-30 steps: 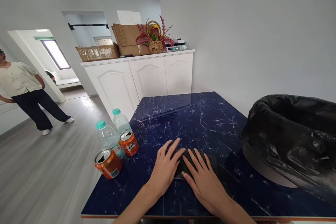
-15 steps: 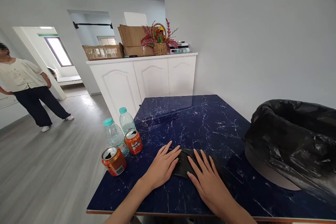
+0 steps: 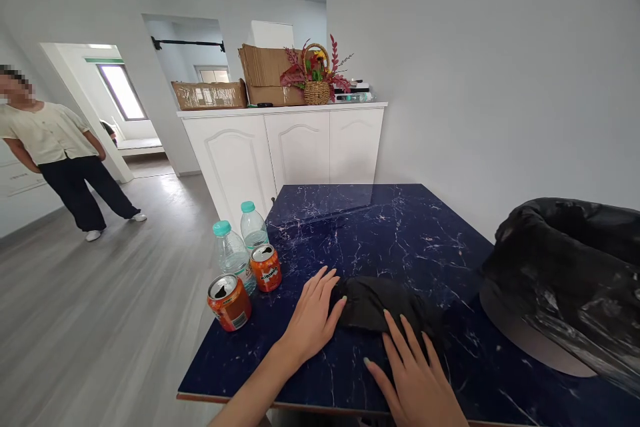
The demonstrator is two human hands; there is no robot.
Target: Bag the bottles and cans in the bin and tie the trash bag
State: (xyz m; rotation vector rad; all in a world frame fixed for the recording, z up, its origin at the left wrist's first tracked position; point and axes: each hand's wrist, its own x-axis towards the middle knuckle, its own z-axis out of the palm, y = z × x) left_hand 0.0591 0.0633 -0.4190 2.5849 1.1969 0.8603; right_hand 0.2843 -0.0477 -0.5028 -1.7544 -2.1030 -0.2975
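A folded black plastic bag point(image 3: 373, 300) lies on the dark blue marbled table point(image 3: 345, 233) in front of me. My left hand point(image 3: 314, 313) rests at the bag's left edge, fingers stretched out and thumb by the plastic. Over the bag's near right part lies my right hand point(image 3: 413, 367), its fingers spread and fingertips on the plastic. Neither hand grips anything. To the left of my left hand stand two orange soda cans, a nearer one point(image 3: 229, 302) and a farther one point(image 3: 266, 268), both with opened tops.
Two clear bottles with teal caps, one nearer point(image 3: 231, 253) and one behind point(image 3: 253, 225), stand beside the cans at the table's left edge. A bin lined with a black bag point(image 3: 565, 280) sits at the right. Behind the table is a white cabinet point(image 3: 305, 147); a person point(image 3: 55, 140) stands far left.
My right hand has slid right and toward me, showing more of the black bag. My left hand stays near the bag's left edge. The view has shifted slightly left.
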